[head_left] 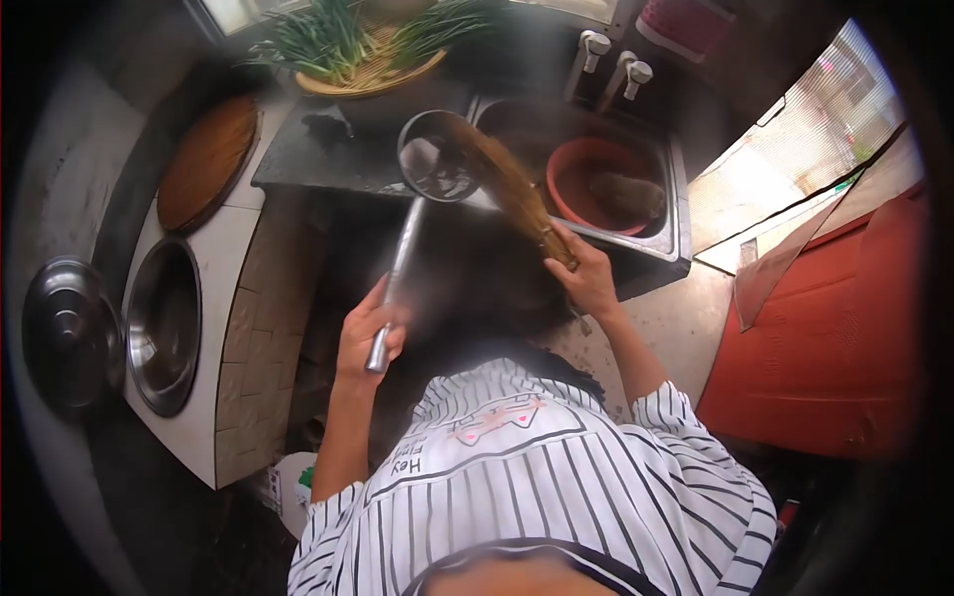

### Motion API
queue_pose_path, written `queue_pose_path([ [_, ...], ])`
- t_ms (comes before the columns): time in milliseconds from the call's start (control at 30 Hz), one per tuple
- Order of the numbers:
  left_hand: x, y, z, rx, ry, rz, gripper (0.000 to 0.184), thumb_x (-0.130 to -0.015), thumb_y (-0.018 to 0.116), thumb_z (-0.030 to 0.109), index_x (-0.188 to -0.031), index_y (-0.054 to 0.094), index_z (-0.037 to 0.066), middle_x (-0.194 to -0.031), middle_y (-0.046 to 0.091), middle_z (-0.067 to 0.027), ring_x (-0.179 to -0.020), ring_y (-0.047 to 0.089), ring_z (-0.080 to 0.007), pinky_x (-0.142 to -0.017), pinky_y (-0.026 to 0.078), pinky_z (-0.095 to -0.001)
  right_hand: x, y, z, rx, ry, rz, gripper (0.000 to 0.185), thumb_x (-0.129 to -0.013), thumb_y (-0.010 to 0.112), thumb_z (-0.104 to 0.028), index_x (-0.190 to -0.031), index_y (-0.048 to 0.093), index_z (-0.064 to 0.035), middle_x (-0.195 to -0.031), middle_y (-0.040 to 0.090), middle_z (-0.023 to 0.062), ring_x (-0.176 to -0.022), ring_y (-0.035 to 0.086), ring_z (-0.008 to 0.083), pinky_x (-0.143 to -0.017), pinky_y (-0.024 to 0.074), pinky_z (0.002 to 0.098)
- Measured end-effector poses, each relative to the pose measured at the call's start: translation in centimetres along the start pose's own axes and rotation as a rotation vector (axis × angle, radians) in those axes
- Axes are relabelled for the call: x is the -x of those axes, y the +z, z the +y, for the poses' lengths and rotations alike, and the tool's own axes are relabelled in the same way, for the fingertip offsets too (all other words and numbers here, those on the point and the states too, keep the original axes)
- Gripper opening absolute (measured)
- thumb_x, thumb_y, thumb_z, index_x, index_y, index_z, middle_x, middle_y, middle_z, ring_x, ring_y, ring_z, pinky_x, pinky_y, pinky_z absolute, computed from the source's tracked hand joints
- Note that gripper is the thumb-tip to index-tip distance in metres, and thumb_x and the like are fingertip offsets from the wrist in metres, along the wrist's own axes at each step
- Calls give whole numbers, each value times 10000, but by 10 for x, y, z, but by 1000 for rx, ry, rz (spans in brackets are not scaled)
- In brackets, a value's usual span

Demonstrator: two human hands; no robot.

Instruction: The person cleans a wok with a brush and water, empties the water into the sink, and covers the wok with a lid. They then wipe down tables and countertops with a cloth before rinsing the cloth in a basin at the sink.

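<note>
My left hand [370, 333] is wrapped round the metal handle of a large ladle [405, 238]. The ladle's round bowl is raised at the far end, over the front edge of the dark counter. In my right hand [584, 270] is a brown bristle brush [512, 184], gripped at its narrow end. Its spread bristles reach up to the right rim of the ladle bowl; whether they touch inside it I cannot tell. Beyond the brush, a red basin [558, 189] sits in the metal sink [680, 199] with a dark brownish lump in it.
Two taps [636, 74] stand behind the sink. A woven basket [373, 87] of green onions is at the back. On the left are a round wooden board [207, 164], a metal basin [164, 326] and a metal lid [70, 333]. A red panel [825, 338] is at right. Steam blurs parts.
</note>
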State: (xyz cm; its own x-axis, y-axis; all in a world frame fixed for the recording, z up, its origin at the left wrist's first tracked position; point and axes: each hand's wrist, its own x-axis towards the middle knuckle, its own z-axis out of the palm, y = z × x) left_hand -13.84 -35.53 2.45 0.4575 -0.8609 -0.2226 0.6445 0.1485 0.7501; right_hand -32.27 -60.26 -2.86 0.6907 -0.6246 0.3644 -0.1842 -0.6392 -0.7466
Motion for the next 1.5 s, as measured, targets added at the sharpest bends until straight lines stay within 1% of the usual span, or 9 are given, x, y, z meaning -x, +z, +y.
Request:
queue_pose_path([
  [167,28,-20,-4,-723,200,162,581,-741,525,24,-1272,288,15,-637,484,-23,-428,432,-51,-374,368,-170,46,4,-36,64,30,70,521,-668,609,-139,-1162,452,-82,-991,571,141,-896,558,269,-792,414,315],
  [400,-48,11,-8,-1233,405,197,556,-733,522,24,-1257,337,39,-617,471,9,-441,418,-33,-399,341,-181,6,-25,24,-760,370,63,469,-737,585,-102,-1176,440,-26,-825,566,74,-597,514,85,-467,433,204],
  [567,-68,-15,-17,-1767,892,100,561,-699,524,20,-1235,361,42,-625,487,-140,-491,462,-175,-510,394,-260,47,14,93,-587,422,38,479,-724,605,-156,-1166,462,-40,-802,584,72,-628,528,91,-526,456,247],
  [733,-56,-20,-21,-1522,585,229,550,-694,529,26,-1221,369,20,-659,471,-178,-519,461,-193,-531,392,-265,22,-20,62,-232,505,-81,465,-686,627,-188,-1110,507,-38,-836,606,118,-694,584,177,-651,462,305],
  [800,-57,-21,-10,-1487,648,238,547,-699,530,25,-1221,367,16,-638,465,-155,-513,453,-170,-516,385,-256,-9,-29,48,178,-16,34,458,-669,607,-185,-1099,515,-57,-881,596,181,-766,590,279,-704,451,342],
  [1000,-19,-36,16,-1070,383,300,546,-726,519,14,-1246,353,30,-610,444,1,-439,384,-45,-408,341,-192,-155,-32,-36,779,-378,-145,238,-643,534,-127,-859,470,-53,-700,544,160,-683,538,326,-602,420,424],
  [1267,28,-68,22,-521,141,262,573,-712,514,-49,-1248,312,-31,-679,501,-35,-459,429,-54,-407,358,-183,-374,-23,-51,1297,-233,-274,214,-755,523,-227,-937,596,-140,-975,552,78,-1028,449,268,-906,275,475],
  [1333,33,-77,28,-428,91,235,578,-714,510,-61,-1252,299,-35,-690,509,-55,-450,426,-57,-396,351,-185,-400,-10,-10,1457,-185,173,269,-735,539,-211,-992,577,-140,-1093,488,85,-1081,400,276,-907,271,470],
  [1500,16,-80,41,-231,37,138,589,-725,506,-38,-1264,270,-30,-692,522,-89,-421,427,-63,-365,340,-181,-366,-9,-17,1264,-384,372,344,-717,562,-194,-1057,534,-150,-1146,436,96,-1085,382,274,-851,303,464],
])
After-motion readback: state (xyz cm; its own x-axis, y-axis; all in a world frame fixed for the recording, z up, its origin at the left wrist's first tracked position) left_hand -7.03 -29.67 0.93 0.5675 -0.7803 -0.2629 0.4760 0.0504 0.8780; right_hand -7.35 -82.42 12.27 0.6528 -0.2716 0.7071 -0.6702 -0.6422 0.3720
